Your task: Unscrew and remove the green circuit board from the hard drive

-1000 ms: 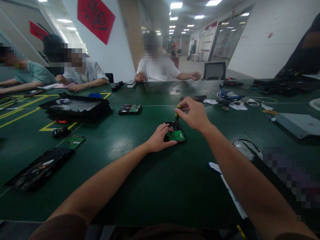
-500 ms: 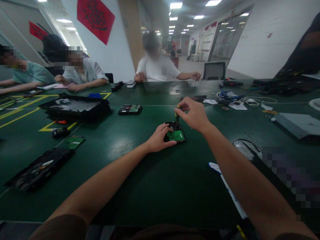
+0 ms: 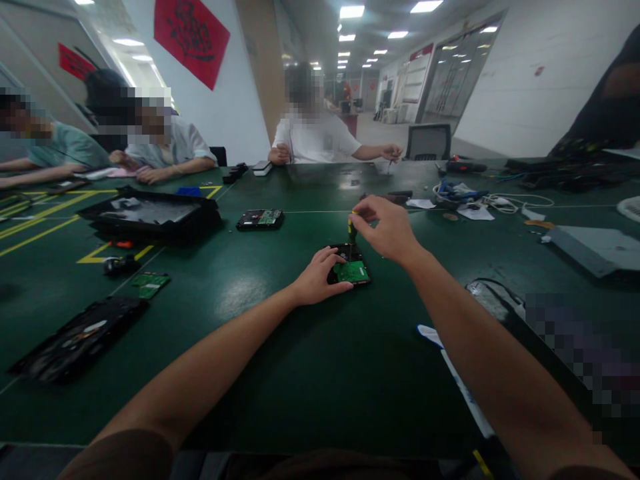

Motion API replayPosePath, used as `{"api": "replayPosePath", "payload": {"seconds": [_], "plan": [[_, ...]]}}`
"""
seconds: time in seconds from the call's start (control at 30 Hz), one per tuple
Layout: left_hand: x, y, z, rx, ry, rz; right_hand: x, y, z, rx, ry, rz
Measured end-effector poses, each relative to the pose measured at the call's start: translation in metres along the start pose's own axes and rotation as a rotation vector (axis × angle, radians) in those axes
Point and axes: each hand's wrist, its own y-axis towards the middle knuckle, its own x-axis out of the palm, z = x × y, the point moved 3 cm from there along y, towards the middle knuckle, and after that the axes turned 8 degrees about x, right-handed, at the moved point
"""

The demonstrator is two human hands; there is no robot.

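Note:
A small hard drive point(image 3: 353, 272) with a green circuit board on top lies on the dark green table point(image 3: 310, 360) ahead of me. My left hand point(image 3: 316, 275) grips its left edge with the fingers curled over it. My right hand point(image 3: 386, 229) pinches the top of a small screwdriver point(image 3: 352, 235) with a yellow-and-black handle. The screwdriver stands upright with its tip on the drive.
A second hard drive point(image 3: 261, 219) lies farther back, beside a black tray point(image 3: 150, 215). A loose green board point(image 3: 149, 284) and a black panel point(image 3: 75, 339) lie at left. Cables and papers point(image 3: 475, 200) are at right. Three other people sit along the far edges.
My right hand's fingers have shifted slightly on the screwdriver top. My left hand and the drive have stayed still.

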Motion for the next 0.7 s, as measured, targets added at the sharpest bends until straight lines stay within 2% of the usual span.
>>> {"api": "replayPosePath", "payload": {"seconds": [0.3,0.53,0.7], "plan": [[0.0004,-0.0006,-0.0007,0.004,-0.002,0.0,-0.0013,0.0004,0.0003,0.03,0.016,0.004],[0.0006,0.0002,0.0002,0.018,0.011,0.006,-0.0009,0.0,-0.0012,-0.014,-0.04,0.007],[0.0007,-0.0005,-0.001,0.008,0.005,0.004,-0.0002,0.0006,0.002,0.034,0.001,0.016]]}}
